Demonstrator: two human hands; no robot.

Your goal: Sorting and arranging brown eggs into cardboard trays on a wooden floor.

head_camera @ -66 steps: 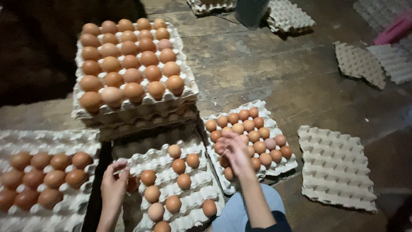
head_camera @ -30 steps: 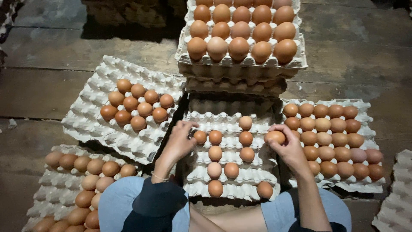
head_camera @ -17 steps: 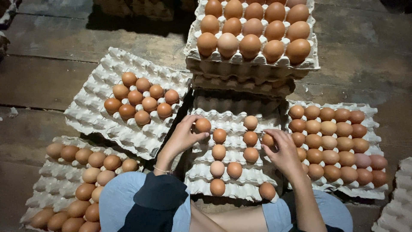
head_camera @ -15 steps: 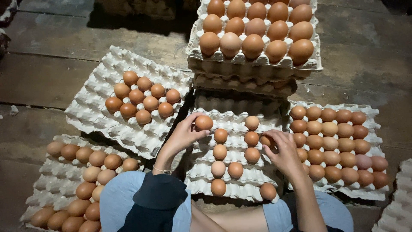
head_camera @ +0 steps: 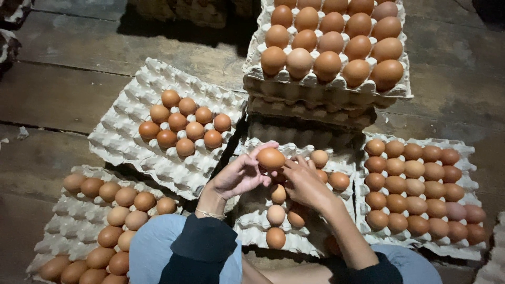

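My left hand [head_camera: 239, 176] holds a brown egg [head_camera: 271, 158] up at its fingertips, above the middle grey pulp tray [head_camera: 252, 231]. My right hand [head_camera: 303, 183] is close against it from the right, fingers curled and touching the same egg's underside. I cannot tell whether it holds an egg of its own. Below the hands, several brown eggs such as one [head_camera: 275, 237] near the front sit in the middle tray.
A stack of full egg trays [head_camera: 326, 87] stands behind. A nearly full tray [head_camera: 463, 239] lies to the right, a partly filled one [head_camera: 131, 152] at the upper left, another [head_camera: 58, 231] at the lower left. Dark wooden planks [head_camera: 63, 89] surround them. My knees are at the bottom edge.
Both hands have come together over the middle tray. My left hand lifted its egg up and right, and my right hand moved left to meet it.
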